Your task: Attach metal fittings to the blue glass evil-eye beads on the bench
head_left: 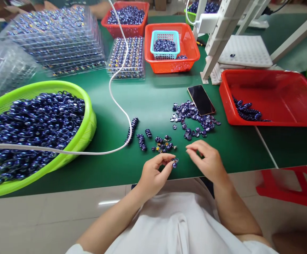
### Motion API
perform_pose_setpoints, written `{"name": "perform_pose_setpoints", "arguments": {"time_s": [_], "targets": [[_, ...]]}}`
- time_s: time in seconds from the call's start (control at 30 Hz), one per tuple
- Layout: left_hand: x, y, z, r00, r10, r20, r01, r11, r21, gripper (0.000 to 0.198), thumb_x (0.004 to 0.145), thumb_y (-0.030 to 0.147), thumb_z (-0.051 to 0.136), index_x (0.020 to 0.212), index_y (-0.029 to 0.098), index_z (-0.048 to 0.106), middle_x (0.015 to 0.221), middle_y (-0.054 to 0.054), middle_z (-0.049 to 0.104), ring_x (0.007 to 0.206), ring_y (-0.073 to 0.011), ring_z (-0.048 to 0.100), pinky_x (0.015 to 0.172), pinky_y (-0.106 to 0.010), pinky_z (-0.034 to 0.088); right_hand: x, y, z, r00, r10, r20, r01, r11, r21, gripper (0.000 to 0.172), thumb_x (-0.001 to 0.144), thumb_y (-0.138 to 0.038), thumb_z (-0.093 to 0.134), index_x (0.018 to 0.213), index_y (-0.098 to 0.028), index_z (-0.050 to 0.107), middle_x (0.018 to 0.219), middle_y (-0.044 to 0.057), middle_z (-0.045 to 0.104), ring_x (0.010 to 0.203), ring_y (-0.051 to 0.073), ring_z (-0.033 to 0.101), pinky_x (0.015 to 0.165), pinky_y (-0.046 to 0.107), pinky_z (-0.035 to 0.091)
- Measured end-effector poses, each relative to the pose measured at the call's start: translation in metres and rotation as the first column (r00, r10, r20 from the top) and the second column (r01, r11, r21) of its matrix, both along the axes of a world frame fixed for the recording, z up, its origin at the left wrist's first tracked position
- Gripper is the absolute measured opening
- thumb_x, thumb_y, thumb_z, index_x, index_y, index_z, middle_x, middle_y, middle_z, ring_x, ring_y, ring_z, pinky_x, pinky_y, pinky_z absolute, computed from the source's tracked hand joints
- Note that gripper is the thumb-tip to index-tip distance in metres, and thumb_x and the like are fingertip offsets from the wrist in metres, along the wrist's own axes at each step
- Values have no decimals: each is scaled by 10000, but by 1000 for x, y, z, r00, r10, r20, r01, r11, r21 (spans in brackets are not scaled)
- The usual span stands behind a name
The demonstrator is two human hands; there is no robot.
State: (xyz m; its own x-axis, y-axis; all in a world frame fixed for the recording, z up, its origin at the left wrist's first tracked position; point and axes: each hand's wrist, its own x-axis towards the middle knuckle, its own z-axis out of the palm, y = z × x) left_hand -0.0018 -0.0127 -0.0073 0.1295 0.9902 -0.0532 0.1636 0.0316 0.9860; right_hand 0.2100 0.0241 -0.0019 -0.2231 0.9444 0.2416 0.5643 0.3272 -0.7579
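Pinched in the left hand's (pixel 153 173) thumb and fingertips, a dark-blue bead (pixel 174 163) sits over the green table's (pixel 153 102) near edge, the right hand (pixel 207 160) half-open and empty beside it, seemingly mid-sorting, which calls for fine fingertip care.

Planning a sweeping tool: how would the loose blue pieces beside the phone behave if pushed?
Probably slide and scatter: the blue pieces look glossy, loose on the smooth table. Likely light: the left hand pinches one piece.
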Motion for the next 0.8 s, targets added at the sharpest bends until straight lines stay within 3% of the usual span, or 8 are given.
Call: {"name": "perform_pose_setpoints", "arguments": {"time_s": [0.1,0.23,0.37,0.5,0.6,0.7,0.8], "targets": [[0,3,1,994,42,104,-31,995,-100,226,881,244,636,1073,154,717,897,-75,734,749,-153,654,695,-253,529,18,20,-5,958,-175,227,140,977,161,163,937,-228,584,1055,-204,694,997,78,658,908,223,625,835,361,512],[0,8,3,963,122,242,-62,969,-240,210,858,293,684,1001,151,740,876,-73,742,703,-132,627,675,-239,519,27,36,-13,836,-204,510,90,967,239,175,924,-218,589,1041,-186,717,993,108,648,953,281,597,798,394,529],[-2,10,2,924,174,340,-64,948,-310,212,832,334,734,966,171,754,864,-55,737,673,-116,614,669,-236,514,27,35,-16,790,-221,572,61,957,284,161,934,-193,555,961,-178,713,974,118,647,936,285,595,779,401,531],[-5,9,-2,886,198,420,-70,951,-301,189,808,329,770,947,200,772,841,-24,713,677,-106,614,658,-220,506,19,19,-10,890,-168,424,43,956,289,141,948,-183,525,948,-165,665,1003,126,671,963,276,632,849,413,528],[-6,7,0,863,221,454,-74,944,-320,191,789,306,790,949,202,782,837,-23,724,678,-100,620,664,-209,504,6,-2,-1,990,-12,140,-8,990,141,143,969,-173,506,1054,-196,618,991,65,699,902,192,686,836,319,540],[-5,6,2,833,251,492,-64,929,-365,203,752,286,819,925,186,787,824,-35,746,675,-105,629,664,-212,513,-12,-22,5,995,57,-79,-61,997,-47,153,988,-190,495,1078,-230,612,864,3,689,741,133,687,714,252,540],[-4,6,3,812,285,509,-69,913,-402,199,717,268,841,881,169,787,770,-29,746,647,-103,633,652,-212,521,-28,-35,4,968,111,-225,-139,984,-111,198,989,-208,501,1135,-256,627,941,15,679,783,136,680,703,254,546]]}}
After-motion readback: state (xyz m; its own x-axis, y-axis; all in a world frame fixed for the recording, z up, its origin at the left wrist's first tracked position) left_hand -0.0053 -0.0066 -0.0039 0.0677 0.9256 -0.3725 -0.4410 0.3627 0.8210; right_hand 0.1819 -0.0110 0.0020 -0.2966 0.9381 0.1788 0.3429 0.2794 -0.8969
